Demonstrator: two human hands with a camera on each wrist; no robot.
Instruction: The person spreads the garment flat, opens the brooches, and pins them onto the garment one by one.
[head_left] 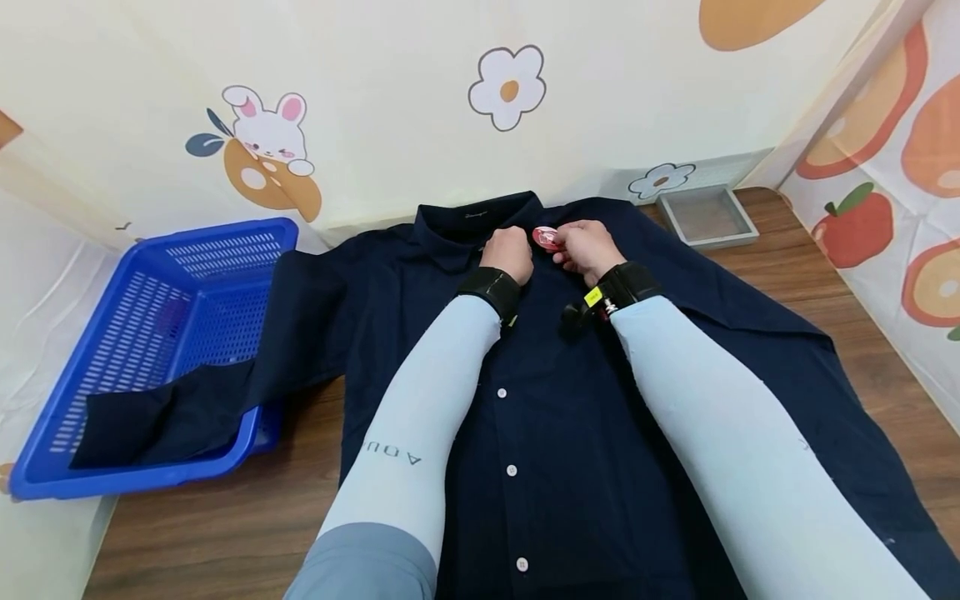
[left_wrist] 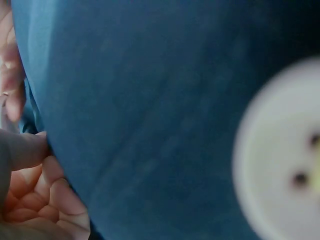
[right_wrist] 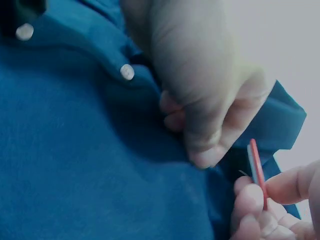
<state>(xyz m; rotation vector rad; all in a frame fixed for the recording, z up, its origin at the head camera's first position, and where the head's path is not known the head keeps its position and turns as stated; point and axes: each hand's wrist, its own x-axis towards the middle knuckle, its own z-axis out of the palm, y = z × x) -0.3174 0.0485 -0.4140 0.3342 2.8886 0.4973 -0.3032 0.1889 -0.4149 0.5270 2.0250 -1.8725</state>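
A dark navy button-up shirt (head_left: 570,417) lies spread out, its collar at the far side. My left hand (head_left: 508,252) pinches a fold of its front below the collar; in the left wrist view the thumb (left_wrist: 25,149) presses against the cloth. Between thumb and fingers, my right hand (head_left: 588,248) holds a round red-and-white pin badge (head_left: 545,238) just right of the left hand. In the right wrist view the badge (right_wrist: 257,165) is edge-on, with a thin pin sticking out from its back toward the shirt. The badge looks apart from the pinched fold.
At the left stands a blue plastic basket (head_left: 138,275), with one shirt sleeve (head_left: 172,408) draped into it. A small grey tray (head_left: 708,215) sits at the back right of the wooden table (head_left: 217,533). Printed cloth walls (head_left: 405,117) rise behind and at the right.
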